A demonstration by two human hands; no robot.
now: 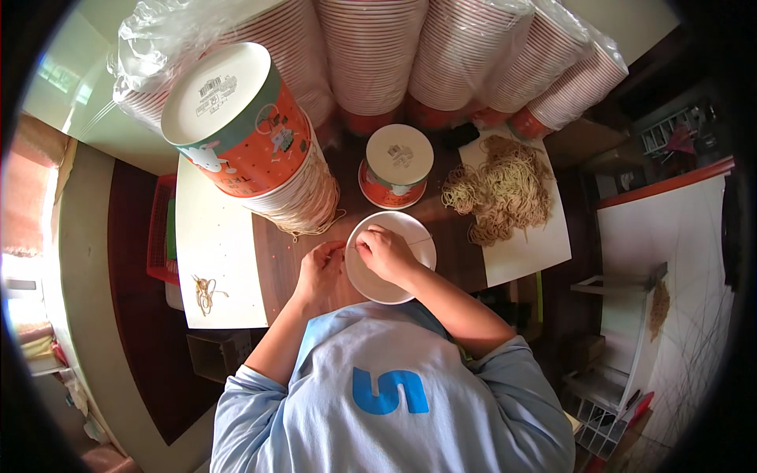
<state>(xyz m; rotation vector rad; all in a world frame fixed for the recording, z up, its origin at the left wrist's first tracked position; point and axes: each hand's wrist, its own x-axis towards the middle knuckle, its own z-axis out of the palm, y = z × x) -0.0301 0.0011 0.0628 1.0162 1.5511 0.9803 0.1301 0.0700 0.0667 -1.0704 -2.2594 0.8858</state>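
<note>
A white-lined paper bucket (394, 280) stands just in front of my body, its open mouth facing up. Across its inner right side runs a thin cord (422, 240). My left hand (320, 273) is at the bucket's left outer side, fingers bent and tips pressed together by the rim. Inside the left part of the mouth, my right hand (385, 252) has curled fingers in a pinch close to the wall. What either pinch holds is too small or hidden. Beyond the bucket sits an upside-down orange and green paper bucket (397, 160).
At the left rises a tall stack of upturned paper buckets (260, 134) with cords (315, 197) draped down it. A tangled cord pile (512, 193) lies on the right board. Bagged bucket stacks (371, 55) line the back. A small cord bundle (206, 296) lies on the left board.
</note>
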